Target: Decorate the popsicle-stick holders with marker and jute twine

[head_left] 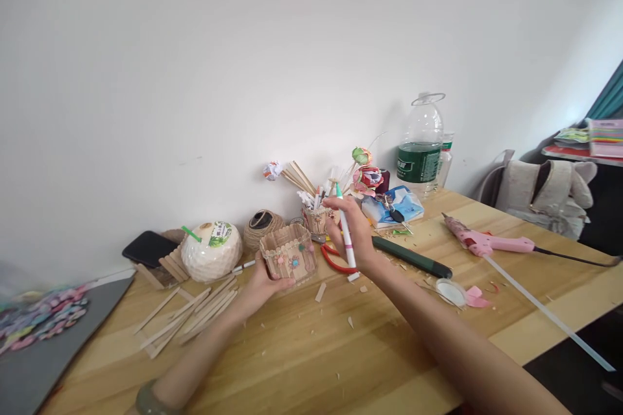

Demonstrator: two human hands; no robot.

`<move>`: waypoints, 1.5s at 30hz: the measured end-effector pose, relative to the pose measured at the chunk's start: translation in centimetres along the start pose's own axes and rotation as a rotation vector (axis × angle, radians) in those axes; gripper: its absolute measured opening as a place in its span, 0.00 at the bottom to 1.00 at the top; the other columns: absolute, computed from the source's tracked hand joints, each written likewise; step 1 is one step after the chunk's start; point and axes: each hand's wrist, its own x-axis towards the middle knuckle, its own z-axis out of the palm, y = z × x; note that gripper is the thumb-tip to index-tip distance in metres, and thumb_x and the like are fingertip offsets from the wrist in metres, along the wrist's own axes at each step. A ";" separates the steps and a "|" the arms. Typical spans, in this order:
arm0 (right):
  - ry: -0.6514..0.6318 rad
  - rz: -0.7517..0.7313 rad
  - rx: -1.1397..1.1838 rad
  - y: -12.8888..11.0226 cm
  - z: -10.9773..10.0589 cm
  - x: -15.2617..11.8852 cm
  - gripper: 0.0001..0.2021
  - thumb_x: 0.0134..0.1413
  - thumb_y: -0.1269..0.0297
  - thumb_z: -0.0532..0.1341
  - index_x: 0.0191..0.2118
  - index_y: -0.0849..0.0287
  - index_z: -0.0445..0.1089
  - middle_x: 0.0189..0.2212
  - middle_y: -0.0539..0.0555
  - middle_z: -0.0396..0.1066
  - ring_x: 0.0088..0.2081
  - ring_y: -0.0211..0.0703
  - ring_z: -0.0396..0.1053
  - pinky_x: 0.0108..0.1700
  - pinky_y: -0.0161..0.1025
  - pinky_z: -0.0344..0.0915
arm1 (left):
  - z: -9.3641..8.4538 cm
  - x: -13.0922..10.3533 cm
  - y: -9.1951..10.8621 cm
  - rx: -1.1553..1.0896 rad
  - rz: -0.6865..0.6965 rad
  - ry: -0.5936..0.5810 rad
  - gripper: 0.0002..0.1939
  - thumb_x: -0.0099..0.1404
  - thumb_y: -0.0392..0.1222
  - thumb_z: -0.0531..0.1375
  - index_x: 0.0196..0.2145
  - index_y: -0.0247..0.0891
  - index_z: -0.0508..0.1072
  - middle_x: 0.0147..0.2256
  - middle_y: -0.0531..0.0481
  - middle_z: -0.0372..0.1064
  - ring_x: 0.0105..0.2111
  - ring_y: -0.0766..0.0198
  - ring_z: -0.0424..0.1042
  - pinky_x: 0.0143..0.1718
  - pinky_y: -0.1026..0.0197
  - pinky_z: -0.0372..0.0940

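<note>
My left hand (270, 278) is closed on a small box made of wooden craft sticks (289, 259), with a braided trim along its rim and small coloured flowers on its front. Held in my right hand (357, 226) is a white marker pen (346, 233) with a green tip pointing up and a pink band lower down. The pen is to the right of the box and apart from it. Behind my right hand, a decorated holder (317, 219) contains pens and sticks. Red-handled scissors (335, 259) lie partly hidden behind the pen.
Loose craft sticks (195, 317) lie at the left, near a white coconut (212, 252), a twine roll (261, 226) and a phone (148, 249). On the right are a pink glue gun (487, 241), a dark green cutter (413, 258) and a large bottle (421, 155). Scraps litter the table (292, 363).
</note>
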 end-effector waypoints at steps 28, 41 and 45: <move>-0.677 0.171 -0.441 1.6 -5.8 -7.0 0.09 0.58 0.65 0.52 0.44 0.60 0.62 0.35 0.60 0.73 0.32 0.49 0.72 0.33 0.43 0.66 | 0.1 -8.0 1.0 0.615 0.237 0.214 0.23 0.59 0.39 0.57 0.53 0.41 0.61 0.53 0.42 0.59 0.56 0.53 0.57 0.58 0.46 0.49; -0.622 0.583 0.437 -9.6 -3.8 -12.2 0.13 0.52 0.63 0.63 0.39 0.55 0.57 0.29 0.48 0.67 0.30 0.35 0.68 0.34 0.33 0.67 | 6.7 -15.2 3.7 0.882 0.773 -0.022 0.09 0.68 0.39 0.51 0.38 0.34 0.70 0.27 0.46 0.73 0.27 0.60 0.73 0.28 0.60 0.70; -0.604 0.656 0.471 -10.4 -3.8 -13.1 0.13 0.50 0.63 0.64 0.37 0.56 0.58 0.28 0.48 0.68 0.29 0.36 0.69 0.33 0.34 0.67 | 6.9 -16.4 3.7 0.945 0.886 0.014 0.10 0.68 0.36 0.51 0.38 0.30 0.70 0.26 0.44 0.74 0.25 0.59 0.74 0.26 0.60 0.71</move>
